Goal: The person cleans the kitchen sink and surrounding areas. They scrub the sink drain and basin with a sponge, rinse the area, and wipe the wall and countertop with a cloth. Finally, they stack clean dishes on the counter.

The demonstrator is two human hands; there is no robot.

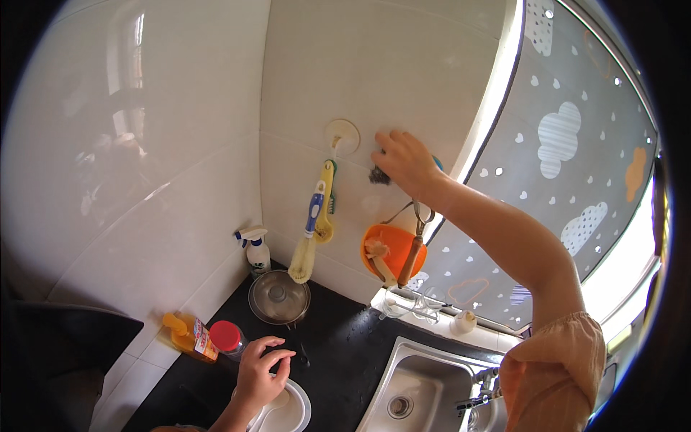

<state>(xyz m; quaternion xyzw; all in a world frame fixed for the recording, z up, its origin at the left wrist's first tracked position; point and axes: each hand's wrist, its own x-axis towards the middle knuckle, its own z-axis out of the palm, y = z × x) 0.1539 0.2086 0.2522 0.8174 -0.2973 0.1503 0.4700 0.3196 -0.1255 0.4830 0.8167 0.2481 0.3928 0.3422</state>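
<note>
My right hand (405,159) reaches up to the tiled wall, its fingers curled at a dark wiry scrubber (379,175); whether they grip it is hidden. A blue thing (438,162) shows behind the wrist. Below it hang an orange plastic holder (393,249) and a wooden-handled tool (413,259). Left of my right hand, a blue-handled brush (314,210) and a yellow utensil (325,216) hang from a white wall hook (343,136). My left hand (264,372), fingers apart and holding nothing, is above a white bowl (304,402) with a pale spoon (276,402) in it.
A steel pan (279,298), a spray bottle (257,254), a red-lidded jar (227,337) and an orange pump bottle (191,337) stand on the black counter (345,345). Drinking glasses (399,303) line the sill. At the lower right are a steel sink (421,383) and its tap (478,400).
</note>
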